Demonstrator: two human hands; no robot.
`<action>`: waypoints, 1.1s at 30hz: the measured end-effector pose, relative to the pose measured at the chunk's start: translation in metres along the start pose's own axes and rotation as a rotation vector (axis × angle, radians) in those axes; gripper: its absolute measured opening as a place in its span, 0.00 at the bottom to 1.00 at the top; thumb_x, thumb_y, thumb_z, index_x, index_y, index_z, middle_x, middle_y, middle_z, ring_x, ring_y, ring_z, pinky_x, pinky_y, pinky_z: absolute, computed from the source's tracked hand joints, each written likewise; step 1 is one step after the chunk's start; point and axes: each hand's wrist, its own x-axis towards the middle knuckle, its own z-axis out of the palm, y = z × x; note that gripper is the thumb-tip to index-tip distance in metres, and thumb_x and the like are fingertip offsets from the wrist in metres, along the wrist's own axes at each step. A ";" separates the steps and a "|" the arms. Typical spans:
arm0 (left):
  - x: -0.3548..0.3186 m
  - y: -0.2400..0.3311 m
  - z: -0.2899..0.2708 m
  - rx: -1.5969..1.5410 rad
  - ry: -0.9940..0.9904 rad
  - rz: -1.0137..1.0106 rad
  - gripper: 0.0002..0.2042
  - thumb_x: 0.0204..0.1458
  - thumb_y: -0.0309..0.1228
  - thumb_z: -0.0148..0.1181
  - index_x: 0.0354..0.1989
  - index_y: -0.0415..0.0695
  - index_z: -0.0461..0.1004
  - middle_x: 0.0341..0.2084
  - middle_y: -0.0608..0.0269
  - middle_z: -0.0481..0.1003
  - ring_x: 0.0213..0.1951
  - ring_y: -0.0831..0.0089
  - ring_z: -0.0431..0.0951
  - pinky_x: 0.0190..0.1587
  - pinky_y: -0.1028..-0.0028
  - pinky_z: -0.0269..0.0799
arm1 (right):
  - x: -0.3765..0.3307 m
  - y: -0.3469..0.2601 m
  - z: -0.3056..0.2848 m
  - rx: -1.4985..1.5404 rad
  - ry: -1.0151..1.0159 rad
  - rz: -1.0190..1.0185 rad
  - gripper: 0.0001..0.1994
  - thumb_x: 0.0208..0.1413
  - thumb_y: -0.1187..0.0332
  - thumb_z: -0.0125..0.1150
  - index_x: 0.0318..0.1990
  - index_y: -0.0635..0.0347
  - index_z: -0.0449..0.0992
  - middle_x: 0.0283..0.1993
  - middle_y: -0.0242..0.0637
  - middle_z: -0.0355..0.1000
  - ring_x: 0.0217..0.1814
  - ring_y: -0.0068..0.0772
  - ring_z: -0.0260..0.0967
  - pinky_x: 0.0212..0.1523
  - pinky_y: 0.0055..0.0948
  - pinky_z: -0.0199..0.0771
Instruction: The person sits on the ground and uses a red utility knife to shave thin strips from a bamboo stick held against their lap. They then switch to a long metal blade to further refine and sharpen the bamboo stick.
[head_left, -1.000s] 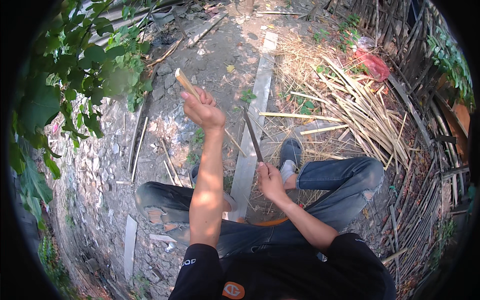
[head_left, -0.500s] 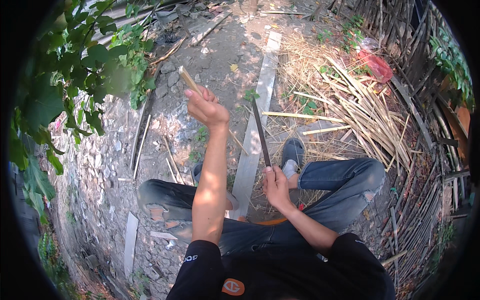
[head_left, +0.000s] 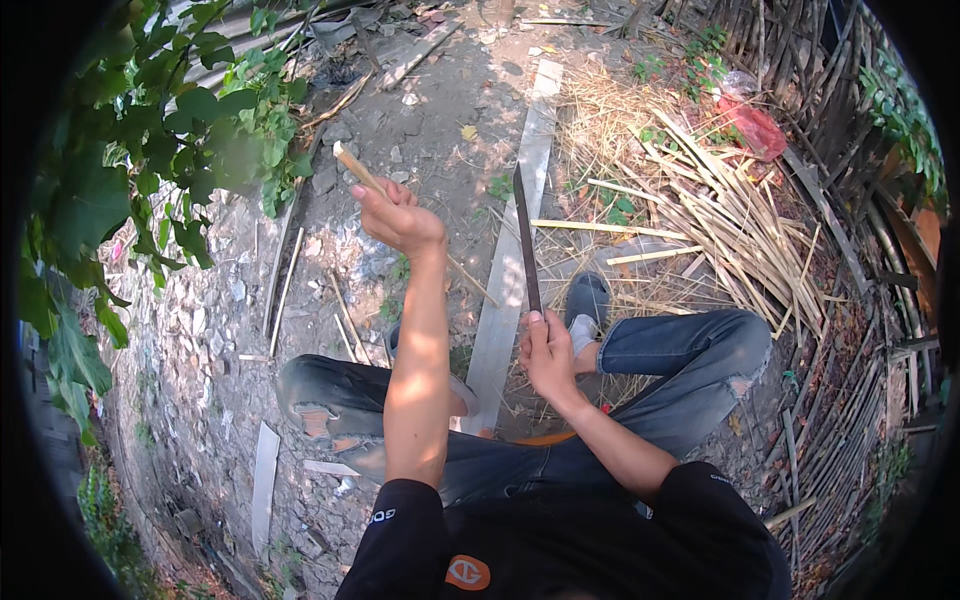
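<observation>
My left hand [head_left: 403, 220], raised ahead of me, is closed around a pale bamboo strip [head_left: 360, 170]. One end of the strip sticks out at the upper left, and its thin other end slants down to the right above the plank. In my right hand [head_left: 549, 358], near my right knee, is a long knife [head_left: 526, 240] with a narrow dark blade pointing away from me. The handle is mostly hidden by my fingers. Blade and strip are apart. Beneath the blade lies a long grey plank [head_left: 500, 320], running away from between my legs.
A pile of split bamboo strips [head_left: 720, 215] lies to the right among straw-like shavings [head_left: 590, 120]. Behind it is a red plastic bag [head_left: 752, 130]. Stacked sticks [head_left: 840, 450] line the right side. Leafy branches [head_left: 110, 190] hang at the left over stony ground.
My left hand has shifted slightly left and nearer with the bamboo strip, which lies flatter. My right hand has moved a little up and left, and the knife tip reaches farther away.
</observation>
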 end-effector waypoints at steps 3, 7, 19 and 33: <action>0.002 -0.004 0.001 0.010 -0.037 0.020 0.30 0.70 0.60 0.38 0.24 0.47 0.58 0.19 0.73 0.53 0.20 0.81 0.52 0.22 0.76 0.43 | -0.004 -0.007 0.012 -0.002 0.018 -0.354 0.15 0.77 0.59 0.46 0.48 0.65 0.67 0.22 0.27 0.59 0.20 0.19 0.58 0.21 0.24 0.60; -0.006 -0.006 0.010 -0.020 -0.077 -0.013 0.30 0.70 0.60 0.38 0.24 0.47 0.58 0.19 0.73 0.53 0.20 0.82 0.52 0.22 0.76 0.43 | 0.015 0.125 -0.010 -0.393 -0.144 -0.033 0.18 0.76 0.55 0.46 0.44 0.65 0.69 0.21 0.28 0.60 0.18 0.20 0.60 0.20 0.26 0.60; 0.014 -0.013 -0.019 -0.151 -0.182 -0.092 0.29 0.70 0.62 0.40 0.27 0.48 0.59 0.20 0.74 0.53 0.20 0.82 0.50 0.23 0.77 0.42 | 0.014 0.074 0.019 -0.240 0.120 -0.356 0.16 0.76 0.59 0.48 0.41 0.63 0.70 0.21 0.31 0.66 0.21 0.25 0.66 0.22 0.31 0.63; 0.015 -0.002 -0.016 -0.117 -0.174 -0.076 0.28 0.71 0.60 0.38 0.26 0.49 0.56 0.20 0.73 0.53 0.20 0.81 0.49 0.22 0.77 0.42 | 0.002 0.073 0.060 -0.305 -0.068 -0.054 0.18 0.74 0.56 0.49 0.39 0.64 0.69 0.24 0.48 0.70 0.29 0.51 0.73 0.34 0.47 0.69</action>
